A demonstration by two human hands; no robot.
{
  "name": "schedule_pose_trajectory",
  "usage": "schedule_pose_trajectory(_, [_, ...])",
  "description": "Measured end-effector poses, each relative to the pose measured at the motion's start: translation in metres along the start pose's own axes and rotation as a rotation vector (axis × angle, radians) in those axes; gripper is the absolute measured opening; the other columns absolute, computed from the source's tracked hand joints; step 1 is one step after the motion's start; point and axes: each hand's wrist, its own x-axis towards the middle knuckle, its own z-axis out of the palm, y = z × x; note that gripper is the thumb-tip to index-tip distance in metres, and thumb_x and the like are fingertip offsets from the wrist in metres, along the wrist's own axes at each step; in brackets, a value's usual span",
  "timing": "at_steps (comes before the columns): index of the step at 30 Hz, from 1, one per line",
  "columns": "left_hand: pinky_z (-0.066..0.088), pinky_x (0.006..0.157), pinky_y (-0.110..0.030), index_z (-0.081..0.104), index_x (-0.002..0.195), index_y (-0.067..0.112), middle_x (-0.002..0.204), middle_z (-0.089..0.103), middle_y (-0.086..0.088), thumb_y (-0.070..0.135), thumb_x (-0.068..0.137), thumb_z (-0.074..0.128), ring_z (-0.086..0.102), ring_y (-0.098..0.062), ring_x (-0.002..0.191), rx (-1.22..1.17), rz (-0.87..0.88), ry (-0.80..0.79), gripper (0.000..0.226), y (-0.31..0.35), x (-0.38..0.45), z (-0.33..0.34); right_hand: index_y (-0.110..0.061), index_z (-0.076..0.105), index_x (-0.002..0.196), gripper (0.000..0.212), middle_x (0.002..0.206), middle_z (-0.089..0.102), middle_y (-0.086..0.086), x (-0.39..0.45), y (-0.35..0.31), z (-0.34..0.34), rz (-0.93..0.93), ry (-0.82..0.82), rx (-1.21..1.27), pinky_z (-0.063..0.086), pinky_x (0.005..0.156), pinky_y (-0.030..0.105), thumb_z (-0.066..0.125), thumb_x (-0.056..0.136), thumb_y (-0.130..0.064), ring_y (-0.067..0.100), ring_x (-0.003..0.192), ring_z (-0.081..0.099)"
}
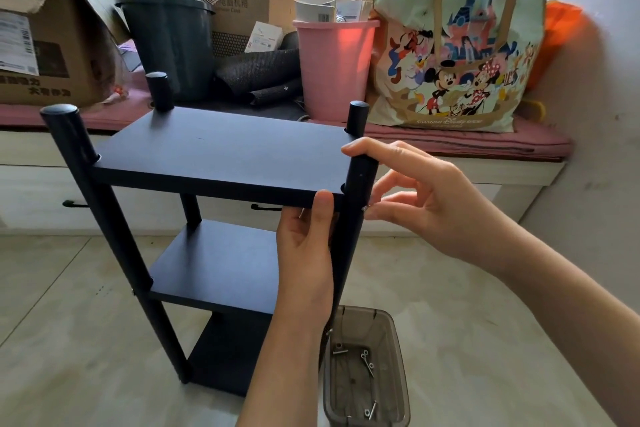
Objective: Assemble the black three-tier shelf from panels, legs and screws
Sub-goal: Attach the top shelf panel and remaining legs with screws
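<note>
Screws (pixel 367 362) lie in clear bin (pixel 398 350) beside black shelf (pixel 221 149).

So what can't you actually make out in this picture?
Head view:
- Screw at the near right black round leg: the right hand's fingertips cover it.
- Black top panel's underside joint: behind the left hand.
- Clear plastic screw tray: cut off by the bottom edge.
</note>
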Motion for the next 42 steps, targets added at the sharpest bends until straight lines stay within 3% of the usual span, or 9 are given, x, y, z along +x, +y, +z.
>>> schedule_pose_trajectory(3, [0.052,0.098,-0.059,0.07,0.093,0.051,0.101,0.075,0.001,0.068,0.068,0.065,0.072,-0.026,0.102,-0.002,-0.009,-0.023,0.03,0.0,0.001,-0.004,-0.044,0.05,0.134,0.068,0.117,0.057,-0.02,0.002,-0.002,0.004,-0.02,0.043,-0.053,0.059,0.079,0.023,0.076,0.08,-0.011,0.018,0.09,0.067])
schedule_pose_trajectory(8, [0.052,0.099,-0.058,0.07,0.094,0.047,0.1,0.074,-0.001,0.064,0.072,0.065,0.071,-0.028,0.103,-0.007,-0.005,-0.029,0.029,0.001,0.001,-0.008,-0.045,0.051,0.132,0.071,0.127,0.055,-0.022,0.001,-0.004,0.006,-0.01,0.059,-0.034,0.059,0.077,0.026,0.077,0.08,-0.006,0.016,0.088,0.066])
schedule_pose_trajectory(14, [0.051,0.1,-0.058,0.072,0.094,0.042,0.105,0.075,-0.005,0.062,0.08,0.069,0.071,-0.029,0.105,-0.072,-0.056,0.007,0.025,0.005,-0.002,-0.003,-0.047,0.044,0.135,0.074,0.133,0.054,-0.006,-0.003,-0.003,0.015,0.002,0.094,-0.01,0.06,0.08,0.033,0.073,0.084,-0.003,0.017,0.085,0.066])
schedule_pose_trajectory(18, [0.055,0.082,-0.028,0.071,0.107,0.03,0.101,0.077,0.007,0.061,0.075,0.077,0.073,-0.01,0.097,-0.041,-0.074,0.171,0.044,0.011,-0.003,0.017,-0.045,0.047,0.134,0.072,0.125,0.055,-0.002,-0.003,-0.004,0.016,0.001,0.09,0.024,0.06,0.079,0.035,0.072,0.084,0.001,0.02,0.087,0.065])
schedule_pose_trajectory(21, [0.053,0.075,-0.018,0.063,0.12,0.023,0.104,0.076,0.013,0.041,0.092,0.068,0.071,-0.002,0.096,-0.055,-0.051,0.25,0.034,0.011,0.001,0.024,-0.043,0.047,0.136,0.073,0.123,0.055,-0.005,-0.003,-0.004,0.019,-0.001,0.089,0.024,0.06,0.078,0.036,0.071,0.085,0.003,0.021,0.087,0.065])
schedule_pose_trajectory(27, [0.051,0.086,-0.026,0.06,0.125,0.018,0.111,0.075,0.004,0.034,0.096,0.063,0.07,-0.008,0.102,-0.024,-0.029,0.284,0.033,0.01,0.0,0.021,-0.038,0.045,0.141,0.072,0.127,0.054,-0.009,-0.003,-0.004,0.016,0.018,0.06,-0.008,0.06,0.075,0.034,0.07,0.086,0.001,0.02,0.086,0.066])
schedule_pose_trajectory(35, [0.052,0.078,-0.021,0.061,0.123,0.022,0.108,0.075,0.006,0.048,0.08,0.065,0.071,-0.008,0.1,-0.004,-0.074,0.285,0.05,0.011,-0.003,0.016,-0.04,0.047,0.139,0.072,0.128,0.054,-0.018,-0.003,-0.005,0.02,0.021,0.061,0.026,0.061,0.073,0.036,0.069,0.086,0.003,0.02,0.085,0.065])
schedule_pose_trajectory(38, [0.054,0.081,-0.031,0.061,0.121,0.02,0.106,0.075,0.0,0.046,0.084,0.066,0.072,-0.015,0.099,0.025,-0.134,0.287,0.045,0.018,-0.002,0.013,-0.039,0.049,0.138,0.071,0.129,0.055,-0.015,-0.002,-0.009,0.027,0.025,0.114,0.036,0.06,0.072,0.035,0.069,0.085,0.005,0.018,0.082,0.064])
schedule_pose_trajectory(42, [0.056,0.089,-0.039,0.059,0.124,0.015,0.109,0.074,-0.005,0.037,0.093,0.062,0.072,-0.022,0.103,0.082,-0.198,0.314,0.038,0.033,0.003,0.003,-0.04,0.051,0.133,0.073,0.112,0.06,-0.011,0.005,-0.015,0.043,0.01,0.189,0.046,0.056,0.068,0.021,0.074,0.08,0.004,0.015,0.074,0.062])
